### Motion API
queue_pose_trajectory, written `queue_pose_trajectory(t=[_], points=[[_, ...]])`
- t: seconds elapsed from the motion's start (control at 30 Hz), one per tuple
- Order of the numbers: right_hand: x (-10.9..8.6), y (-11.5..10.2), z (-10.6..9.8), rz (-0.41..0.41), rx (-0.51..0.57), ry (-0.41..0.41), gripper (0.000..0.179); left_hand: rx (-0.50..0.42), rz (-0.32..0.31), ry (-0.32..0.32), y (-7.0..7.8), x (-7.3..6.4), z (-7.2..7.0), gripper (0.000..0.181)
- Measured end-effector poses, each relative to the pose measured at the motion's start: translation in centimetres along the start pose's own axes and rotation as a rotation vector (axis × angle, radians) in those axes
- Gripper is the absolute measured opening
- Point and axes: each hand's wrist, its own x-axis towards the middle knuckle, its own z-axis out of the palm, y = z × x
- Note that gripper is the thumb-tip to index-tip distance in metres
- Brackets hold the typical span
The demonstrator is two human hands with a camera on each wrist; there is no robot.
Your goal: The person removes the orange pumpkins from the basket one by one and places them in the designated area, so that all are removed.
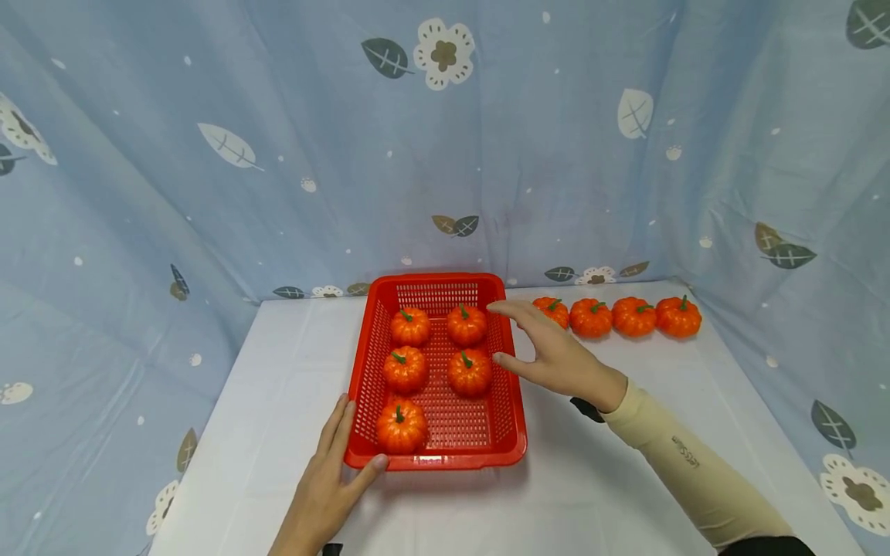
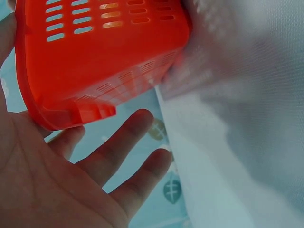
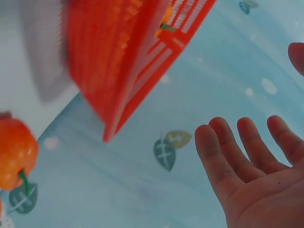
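Observation:
A red slotted plastic basket (image 1: pixel 455 432) holds several small orange toy pumpkins with green stems. Three stand in its left column, from the far pumpkin (image 1: pixel 410 327) to the near pumpkin (image 1: pixel 402 427); two, including a pumpkin (image 1: pixel 469 373), stand in the right column. My left hand (image 1: pixel 323 486) rests at the near-left corner, fingers along the outer wall and thumb at the front rim. In the left wrist view, its fingers (image 2: pixel 135 183) are spread and fairly straight. Over the right rim, my right hand (image 1: pixel 556 355) hovers with thumb and fingers apart, holding nothing.
Several more pumpkins (image 1: pixel 634 316) line up at the back right of the white table (image 1: pixel 292 347); my right hand partly covers the leftmost pumpkin (image 1: pixel 552 309). A blue patterned curtain (image 1: pixel 334 154) hangs behind the table and at both sides.

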Motion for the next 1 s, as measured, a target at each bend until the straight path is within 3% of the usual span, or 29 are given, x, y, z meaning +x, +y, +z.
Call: queue_pose_trajectory(t=[0.33, 0.73, 1.0], points=[[1.8, -2.0, 2.2, -0.14, 0.037, -0.038, 0.067, 0.006, -0.001, -0.004, 0.1, 0.0, -0.1, 0.093], [4.0, -4.5, 3.9, -0.186, 0.077, -0.087, 0.067, -0.002, 0.01, 0.003, -0.1, -0.1, 0.0, 0.094], [5.1, -5.5, 5.6, -0.224, 0.081, -0.191, 0.063, 0.013, 0.007, 0.004, 0.2, -0.1, 0.0, 0.094]])
